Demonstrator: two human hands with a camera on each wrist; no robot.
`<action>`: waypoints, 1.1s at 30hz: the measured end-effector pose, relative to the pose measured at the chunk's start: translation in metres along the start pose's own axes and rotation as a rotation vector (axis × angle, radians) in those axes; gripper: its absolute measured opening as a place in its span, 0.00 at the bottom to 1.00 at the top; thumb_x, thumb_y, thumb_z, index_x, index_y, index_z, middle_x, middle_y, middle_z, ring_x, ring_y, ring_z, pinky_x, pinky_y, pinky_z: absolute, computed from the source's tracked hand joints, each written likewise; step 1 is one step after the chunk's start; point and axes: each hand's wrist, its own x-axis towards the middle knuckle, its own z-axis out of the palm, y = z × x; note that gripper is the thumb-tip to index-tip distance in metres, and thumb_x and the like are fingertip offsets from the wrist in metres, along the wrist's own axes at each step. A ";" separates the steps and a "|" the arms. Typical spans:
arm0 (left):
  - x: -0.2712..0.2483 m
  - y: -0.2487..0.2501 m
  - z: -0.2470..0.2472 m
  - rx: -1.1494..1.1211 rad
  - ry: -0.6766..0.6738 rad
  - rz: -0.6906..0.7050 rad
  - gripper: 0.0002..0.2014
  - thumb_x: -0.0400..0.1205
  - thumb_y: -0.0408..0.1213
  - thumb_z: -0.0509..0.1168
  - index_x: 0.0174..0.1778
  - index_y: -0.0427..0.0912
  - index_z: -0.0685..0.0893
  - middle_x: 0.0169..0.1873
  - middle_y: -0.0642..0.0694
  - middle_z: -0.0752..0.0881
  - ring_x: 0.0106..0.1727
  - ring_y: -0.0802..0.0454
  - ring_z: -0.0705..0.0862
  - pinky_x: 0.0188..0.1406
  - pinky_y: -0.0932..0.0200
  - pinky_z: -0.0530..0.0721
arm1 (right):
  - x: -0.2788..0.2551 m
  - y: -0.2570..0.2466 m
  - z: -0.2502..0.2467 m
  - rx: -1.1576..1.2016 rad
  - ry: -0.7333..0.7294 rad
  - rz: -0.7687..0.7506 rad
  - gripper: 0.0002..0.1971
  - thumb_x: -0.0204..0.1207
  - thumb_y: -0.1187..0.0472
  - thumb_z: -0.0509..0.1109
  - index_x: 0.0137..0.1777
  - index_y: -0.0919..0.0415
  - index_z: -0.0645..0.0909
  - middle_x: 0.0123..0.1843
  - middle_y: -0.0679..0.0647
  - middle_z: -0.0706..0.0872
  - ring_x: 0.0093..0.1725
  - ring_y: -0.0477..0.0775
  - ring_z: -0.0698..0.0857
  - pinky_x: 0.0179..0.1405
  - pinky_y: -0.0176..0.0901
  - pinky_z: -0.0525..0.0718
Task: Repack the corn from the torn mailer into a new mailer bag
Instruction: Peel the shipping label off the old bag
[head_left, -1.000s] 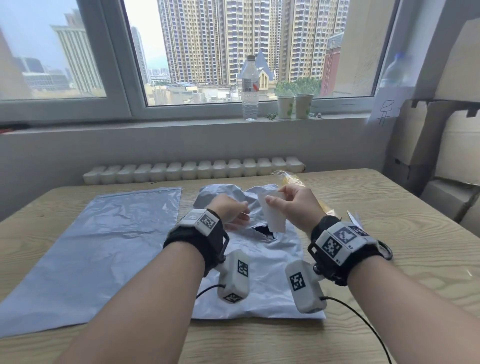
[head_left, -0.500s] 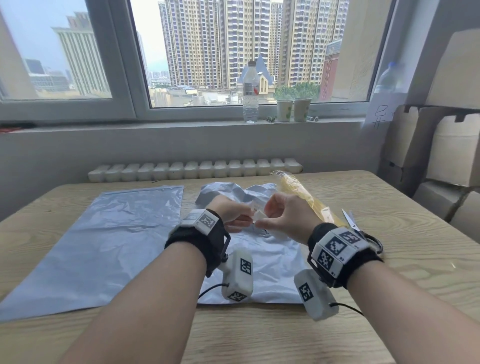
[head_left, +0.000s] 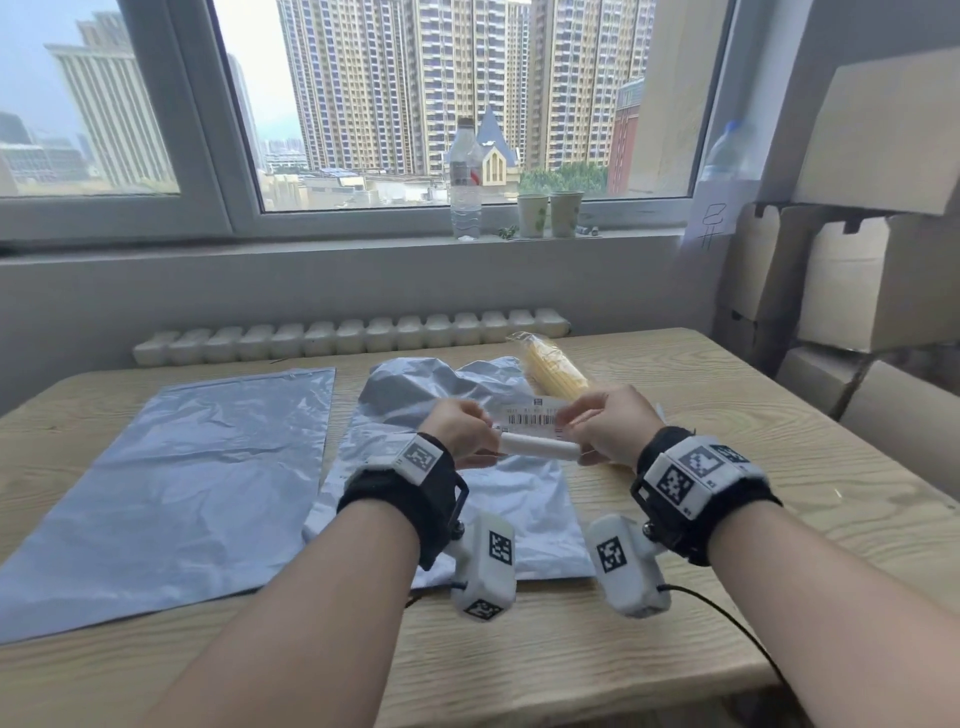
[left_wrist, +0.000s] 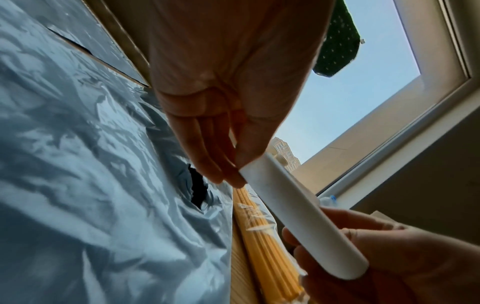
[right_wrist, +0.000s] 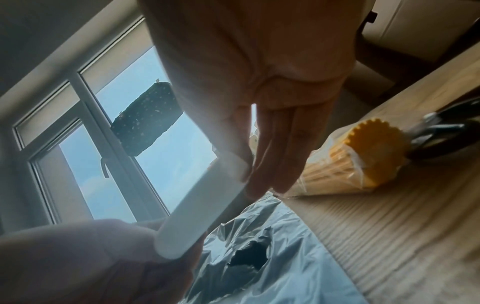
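Observation:
Both hands hold a white shipping label (head_left: 535, 431) above the table, curled over so its lower edge forms a roll (left_wrist: 301, 214) (right_wrist: 200, 207). My left hand (head_left: 462, 431) pinches its left end and my right hand (head_left: 602, 428) pinches its right end. Under them lies the torn grey mailer (head_left: 467, 499) with a dark hole (left_wrist: 198, 193) (right_wrist: 249, 256). A yellow corn cob in clear wrap (head_left: 553, 366) (right_wrist: 363, 162) lies on the table just right of it. A flat new grey mailer (head_left: 171, 478) lies at the left.
Scissors (right_wrist: 436, 133) lie on the wooden table (head_left: 779, 467) beyond the corn's end. A row of white bottles (head_left: 353, 332) lines the table's far edge. A water bottle (head_left: 465, 182) and two cups (head_left: 550, 213) stand on the windowsill. Cardboard boxes (head_left: 857, 291) are stacked at right.
The label hung from my right hand, then both hands closed together on it. Now they have drawn apart, stretching it sideways with its barcode facing up and its lower edge curled.

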 end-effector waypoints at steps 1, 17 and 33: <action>-0.001 -0.001 0.003 0.036 -0.006 0.012 0.13 0.77 0.17 0.65 0.35 0.40 0.79 0.54 0.38 0.84 0.56 0.43 0.87 0.53 0.53 0.89 | -0.002 0.001 -0.002 -0.009 0.002 0.013 0.12 0.68 0.76 0.74 0.40 0.57 0.87 0.52 0.58 0.86 0.45 0.56 0.89 0.36 0.41 0.89; -0.005 -0.023 0.052 0.527 -0.231 0.159 0.08 0.70 0.24 0.73 0.32 0.40 0.83 0.31 0.45 0.81 0.29 0.57 0.79 0.41 0.58 0.88 | -0.015 0.041 -0.008 -0.407 -0.081 0.074 0.35 0.64 0.67 0.82 0.72 0.58 0.77 0.67 0.53 0.83 0.64 0.53 0.82 0.66 0.46 0.80; 0.001 -0.032 0.048 0.673 -0.242 0.161 0.36 0.67 0.42 0.81 0.72 0.41 0.78 0.51 0.47 0.84 0.47 0.53 0.84 0.46 0.61 0.83 | -0.012 0.042 0.004 -0.558 -0.142 0.052 0.35 0.64 0.59 0.83 0.72 0.59 0.77 0.70 0.54 0.82 0.68 0.54 0.80 0.67 0.45 0.78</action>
